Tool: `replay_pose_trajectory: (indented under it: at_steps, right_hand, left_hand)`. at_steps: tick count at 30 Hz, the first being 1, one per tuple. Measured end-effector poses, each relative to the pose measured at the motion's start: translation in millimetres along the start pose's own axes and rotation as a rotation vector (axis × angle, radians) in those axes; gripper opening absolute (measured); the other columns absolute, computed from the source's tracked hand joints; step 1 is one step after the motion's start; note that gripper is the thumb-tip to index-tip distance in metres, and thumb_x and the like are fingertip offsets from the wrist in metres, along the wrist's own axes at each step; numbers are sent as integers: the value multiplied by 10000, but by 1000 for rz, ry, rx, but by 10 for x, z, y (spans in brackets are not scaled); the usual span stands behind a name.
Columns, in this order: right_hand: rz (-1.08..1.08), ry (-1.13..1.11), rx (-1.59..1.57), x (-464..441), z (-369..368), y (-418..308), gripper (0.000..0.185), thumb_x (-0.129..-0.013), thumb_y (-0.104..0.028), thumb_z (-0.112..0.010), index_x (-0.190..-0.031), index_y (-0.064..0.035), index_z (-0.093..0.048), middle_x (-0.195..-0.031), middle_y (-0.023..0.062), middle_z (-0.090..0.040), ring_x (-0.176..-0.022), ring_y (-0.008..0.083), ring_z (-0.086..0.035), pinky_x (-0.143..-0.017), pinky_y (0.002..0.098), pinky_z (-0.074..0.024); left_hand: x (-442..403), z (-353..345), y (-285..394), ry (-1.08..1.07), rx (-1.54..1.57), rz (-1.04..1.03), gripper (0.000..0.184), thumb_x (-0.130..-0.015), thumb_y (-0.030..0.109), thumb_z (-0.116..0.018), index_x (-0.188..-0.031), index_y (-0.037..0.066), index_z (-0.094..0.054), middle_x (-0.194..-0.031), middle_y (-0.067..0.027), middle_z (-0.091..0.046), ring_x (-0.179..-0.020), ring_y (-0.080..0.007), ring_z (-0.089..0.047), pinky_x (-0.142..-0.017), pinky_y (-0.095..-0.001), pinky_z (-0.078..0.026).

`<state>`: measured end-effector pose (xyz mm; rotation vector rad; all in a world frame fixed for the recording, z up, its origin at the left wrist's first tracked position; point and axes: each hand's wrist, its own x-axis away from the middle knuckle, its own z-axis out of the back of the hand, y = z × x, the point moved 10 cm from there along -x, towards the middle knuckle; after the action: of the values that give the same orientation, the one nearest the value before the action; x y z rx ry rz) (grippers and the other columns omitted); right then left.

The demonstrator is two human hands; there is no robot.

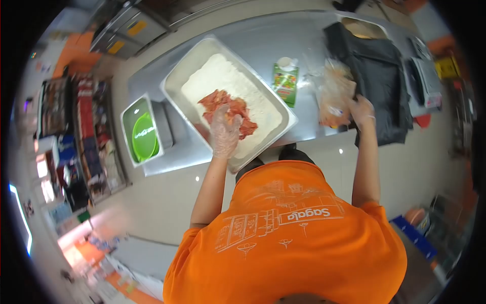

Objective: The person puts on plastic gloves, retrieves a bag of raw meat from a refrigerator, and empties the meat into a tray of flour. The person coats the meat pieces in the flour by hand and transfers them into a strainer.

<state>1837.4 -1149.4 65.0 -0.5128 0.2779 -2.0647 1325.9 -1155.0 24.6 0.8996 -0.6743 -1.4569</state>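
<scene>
My left hand (226,133), in a clear plastic glove, is down in a large metal tray (178,96) of white flour (212,76). Its fingers are curled into a heap of red, raw-looking meat pieces (247,126) lying on the flour. My right hand (362,111), seemingly gloved too, is at the side of a clear plastic bag (335,96) with pale brown contents. Its fingers are bent against the bag's edge, partly hidden, beside a black plastic sheet or bag (387,86).
A green printed packet (285,83) stands between tray and bag on the steel table (243,45). Left of the tray is a metal pan (130,119) holding a green bowl (145,137). Another container (362,28) sits at the back right. Shelving (91,131) lines the left.
</scene>
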Motion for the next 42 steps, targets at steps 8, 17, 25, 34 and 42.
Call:
replay_pose_trajectory:
  at_steps: [8, 17, 25, 34, 42]
  right_hand:
    - [517, -564, -337, 638, -1454, -2752, 544, -980, -528, -570, -1132, -23, -701, -1078, 205, -715, -1037, 330, -677, -927, 409, -506]
    - [387, -843, -192, -144, -4216, -3850, 952, -967, -736, -409, -1485, 61, -468, -1575, 257, -428, -1459, 359, -433, -1198, 424, -324]
    - [660, -1321, 238, 665, -5102, -4487, 929, -821, -724, -679, -1514, -124, -524, -1564, 175, -473, -1463, 321, -406, -1155, 417, -365]
    - [1072, -730, 271, 1671, -3297, -3790, 674, -778, -499, -762, -1300, -87, -646, -1188, 261, -660, -939, 433, -696, -867, 486, -556]
    - [726, -416, 322, 483, -3330, -3886, 511, -1001, -467, -494, -1158, -41, -728, -1176, 216, -709, -1172, 379, -654, -1025, 450, -506]
  left_hand:
    - [562, 644, -365, 390, -532, 516, 433, -933, 161, -678, -1315, 30, -520, -1206, -233, -588, -1133, -437, -605, -951, -522, -497]
    - [459, 946, -993, 368, -300, 443, 279, -1075, 230, -429, -1296, 82, -512, -1195, -257, -676, -1052, -469, -656, -862, -550, -523]
    - [-5, 1368, -1346, 418, -185, 281, 185, -1053, 186, -519, -1197, 73, -547, -972, -267, -687, -875, -501, -655, -713, -551, -516]
    - [-560, 1625, -1042, 231, -349, 252, 258, -1013, 231, -604, -1178, 33, -596, -1091, -224, -631, -1003, -441, -636, -812, -482, -531]
    - [-958, 322, -1312, -528, -766, 463, 604, -1045, 484, -473, -1487, 74, -507, -1493, -233, -504, -1340, -391, -527, -1035, -444, -471]
